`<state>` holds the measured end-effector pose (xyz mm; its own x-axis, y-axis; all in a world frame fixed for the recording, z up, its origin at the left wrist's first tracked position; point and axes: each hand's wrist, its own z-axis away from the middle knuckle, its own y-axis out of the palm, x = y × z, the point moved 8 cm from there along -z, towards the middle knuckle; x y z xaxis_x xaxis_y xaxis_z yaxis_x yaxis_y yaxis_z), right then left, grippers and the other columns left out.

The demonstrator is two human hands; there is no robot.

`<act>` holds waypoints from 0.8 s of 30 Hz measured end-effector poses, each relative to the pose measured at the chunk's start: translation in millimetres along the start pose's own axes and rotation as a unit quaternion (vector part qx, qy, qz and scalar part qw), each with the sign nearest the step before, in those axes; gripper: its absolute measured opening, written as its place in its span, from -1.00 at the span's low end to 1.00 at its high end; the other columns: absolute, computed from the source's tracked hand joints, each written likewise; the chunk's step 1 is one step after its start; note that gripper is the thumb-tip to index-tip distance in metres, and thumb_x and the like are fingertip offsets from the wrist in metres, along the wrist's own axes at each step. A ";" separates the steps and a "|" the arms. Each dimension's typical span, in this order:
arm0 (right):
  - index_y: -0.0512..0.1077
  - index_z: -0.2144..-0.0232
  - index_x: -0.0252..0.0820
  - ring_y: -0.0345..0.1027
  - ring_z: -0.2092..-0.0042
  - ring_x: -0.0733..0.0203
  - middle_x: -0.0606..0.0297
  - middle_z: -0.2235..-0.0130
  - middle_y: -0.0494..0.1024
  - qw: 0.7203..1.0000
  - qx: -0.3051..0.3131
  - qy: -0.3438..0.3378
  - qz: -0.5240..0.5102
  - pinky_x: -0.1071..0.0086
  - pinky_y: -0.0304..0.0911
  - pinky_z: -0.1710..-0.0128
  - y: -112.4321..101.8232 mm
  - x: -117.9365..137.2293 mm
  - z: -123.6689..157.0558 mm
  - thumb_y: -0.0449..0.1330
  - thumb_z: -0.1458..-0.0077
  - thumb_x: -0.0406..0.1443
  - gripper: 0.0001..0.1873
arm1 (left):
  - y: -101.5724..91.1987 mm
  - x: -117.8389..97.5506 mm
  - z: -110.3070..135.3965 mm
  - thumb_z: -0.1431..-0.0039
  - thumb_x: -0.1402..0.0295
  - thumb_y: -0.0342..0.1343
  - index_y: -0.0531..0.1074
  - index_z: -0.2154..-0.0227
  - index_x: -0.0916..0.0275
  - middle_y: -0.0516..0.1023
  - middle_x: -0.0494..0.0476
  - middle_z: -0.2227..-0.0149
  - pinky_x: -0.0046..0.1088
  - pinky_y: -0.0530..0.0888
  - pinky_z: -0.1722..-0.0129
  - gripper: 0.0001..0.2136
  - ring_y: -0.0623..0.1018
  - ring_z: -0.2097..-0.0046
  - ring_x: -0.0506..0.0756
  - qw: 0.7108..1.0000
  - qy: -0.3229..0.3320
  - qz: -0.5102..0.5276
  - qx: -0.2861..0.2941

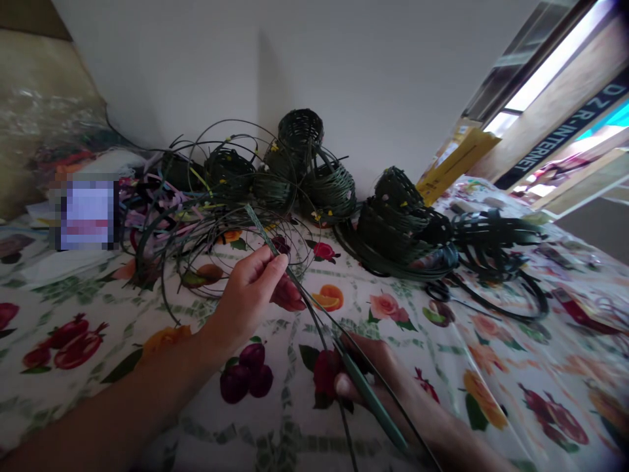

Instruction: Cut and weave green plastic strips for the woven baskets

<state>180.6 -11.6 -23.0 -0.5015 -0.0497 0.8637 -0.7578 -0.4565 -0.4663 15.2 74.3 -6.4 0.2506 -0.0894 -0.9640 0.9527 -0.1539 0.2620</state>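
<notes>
My left hand (250, 278) pinches a narrow dark green braid (259, 224) between thumb and fingers, its woven end pointing up and away. Below that grip, the braid's loose strands (314, 313) spread down toward the lower right. My right hand (388, 370) is closed around a slim tool with a green handle (371, 396); its metal tip is near the strands and too small to identify. One strand passes over the right hand, and another hangs to its left.
Small dark green woven baskets (328, 183) stand along the wall, with more stacked (400, 213) to the right. Coiled thin strands (206, 242) lie behind my left hand. Scissors (442, 292), a yellow envelope (455, 164) and a pixelated screen (88, 213) are also on the fruit-patterned tablecloth (196, 406).
</notes>
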 end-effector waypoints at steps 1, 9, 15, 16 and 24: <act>0.37 0.39 -0.19 0.23 0.38 0.23 0.31 0.41 0.42 1.000 0.004 0.007 0.002 0.42 0.14 0.42 1.5 -2.2 -0.1 0.18 -0.16 -0.07 -0.70 | 0.1 0.2 0.0 -0.18 0.21 0.12 0.26 0.50 0.21 0.51 -0.03 0.61 -0.46 0.53 0.50 -0.76 0.53 0.57 0.01 1.000 0.000 -0.001 0.002; 0.29 0.42 -0.18 0.14 0.37 0.28 0.38 0.41 0.32 0.999 0.017 0.026 -0.032 0.47 0.10 0.42 7.1 -11.6 1.9 0.15 -0.21 -0.07 -0.68 | 2.4 -0.1 0.8 -0.16 0.22 0.13 0.22 0.51 0.20 0.49 -0.04 0.62 -0.43 0.54 0.49 -0.75 0.54 0.57 0.02 1.000 -0.025 0.005 -0.003; 0.24 0.45 -0.18 0.07 0.39 0.32 0.42 0.43 0.25 0.999 0.024 0.024 -0.034 0.48 0.06 0.44 8.7 -9.8 1.4 0.15 -0.21 -0.06 -0.65 | 2.6 2.0 -0.4 -0.16 0.22 0.14 0.22 0.50 0.21 0.48 -0.05 0.63 -0.46 0.53 0.50 -0.74 0.52 0.59 0.00 0.999 -0.028 0.015 -0.001; 0.25 0.44 -0.18 0.08 0.39 0.32 0.42 0.43 0.26 0.999 0.027 0.022 -0.040 0.48 0.06 0.44 9.6 -10.3 1.0 0.15 -0.22 -0.06 -0.65 | 2.7 2.3 -0.2 -0.16 0.23 0.14 0.22 0.50 0.21 0.48 -0.05 0.63 -0.47 0.52 0.50 -0.74 0.52 0.59 0.00 0.999 -0.029 0.017 0.000; 0.36 0.41 -0.24 0.08 0.42 0.33 0.39 0.46 0.31 0.998 0.020 0.013 -0.061 0.46 0.03 0.48 11.2 -15.8 -0.2 0.20 -0.18 -0.06 -0.66 | 3.2 1.8 1.4 -0.18 0.21 0.12 0.23 0.50 0.21 0.50 -0.05 0.62 -0.44 0.53 0.50 -0.74 0.53 0.59 0.02 1.000 -0.027 0.009 0.007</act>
<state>179.9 -15.7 -41.9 -0.4178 0.0302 0.9080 -0.7962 -0.4937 -0.3499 18.4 72.2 -7.2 0.2581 -0.1460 -0.9550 0.9456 -0.1645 0.2807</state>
